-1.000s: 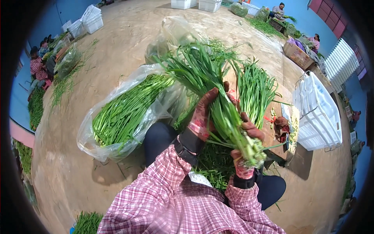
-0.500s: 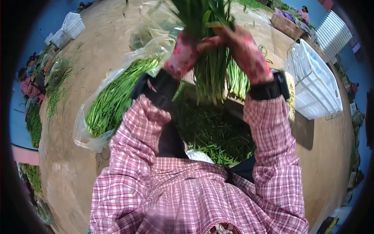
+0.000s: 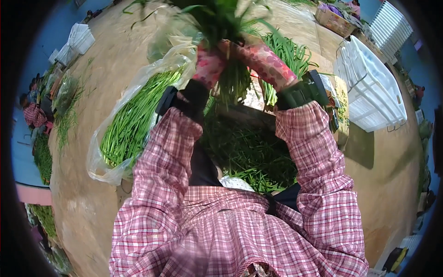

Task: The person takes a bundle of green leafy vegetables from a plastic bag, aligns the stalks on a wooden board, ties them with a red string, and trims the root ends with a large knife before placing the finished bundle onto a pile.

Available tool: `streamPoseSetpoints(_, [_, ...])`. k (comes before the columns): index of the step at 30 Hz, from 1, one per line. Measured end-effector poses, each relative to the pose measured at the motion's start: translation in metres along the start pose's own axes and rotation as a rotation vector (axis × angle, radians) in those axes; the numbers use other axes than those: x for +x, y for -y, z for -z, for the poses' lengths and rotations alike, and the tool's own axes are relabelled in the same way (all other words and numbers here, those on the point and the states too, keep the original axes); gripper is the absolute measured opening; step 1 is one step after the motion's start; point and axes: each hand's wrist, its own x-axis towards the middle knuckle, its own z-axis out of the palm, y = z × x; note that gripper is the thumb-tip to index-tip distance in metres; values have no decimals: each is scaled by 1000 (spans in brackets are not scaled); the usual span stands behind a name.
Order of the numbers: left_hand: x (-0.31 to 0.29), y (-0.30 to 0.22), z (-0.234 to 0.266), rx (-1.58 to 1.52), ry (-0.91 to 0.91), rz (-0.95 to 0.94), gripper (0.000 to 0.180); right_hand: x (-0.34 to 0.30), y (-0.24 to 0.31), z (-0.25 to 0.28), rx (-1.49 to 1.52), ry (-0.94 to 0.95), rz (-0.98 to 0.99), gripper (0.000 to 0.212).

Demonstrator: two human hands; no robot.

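The left hand [image 3: 208,64], in a pink patterned glove, is wrapped tightly round a bundle of green stalks [image 3: 230,81], and the right hand [image 3: 265,62], gloved alike, is closed round the same bundle just beside it. The bundle is held up in front of the chest, its leafy tops spreading above both hands and its cut ends hanging below them.

Because the bundle is gripped only at its middle, outer stalks could slide free and drop onto the loose heap of greens [image 3: 251,159] lying below the bundle. The leafy tops may also be bent or snapped if the squeeze is too hard, and the view of the hands is partly blocked by the leaves.

Left of the bundle, a clear plastic bag [image 3: 104,168] lies on the earthen floor [image 3: 92,212], filled with long green stalks laid lengthwise; its mouth gapes toward the bundle. Right of the bundle, a white plastic crate [image 3: 374,97] stands; its contents cannot be told. Further stalks [image 3: 288,53] are spread just right of the bundle. Far left of the bundle, more white crates [image 3: 78,41] are stacked, and other people sit among piles of greens.
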Motion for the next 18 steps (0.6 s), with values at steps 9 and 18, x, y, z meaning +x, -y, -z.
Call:
streamPoseSetpoints(9, [-97,-56,72,-1060,-230,371,34,-133,-44,-14,536,-502,-290,22])
streamPoseSetpoints(18, [-135,-63,40,-1123,-256,221,44,-140,-31,-89,611,-294,-119,19])
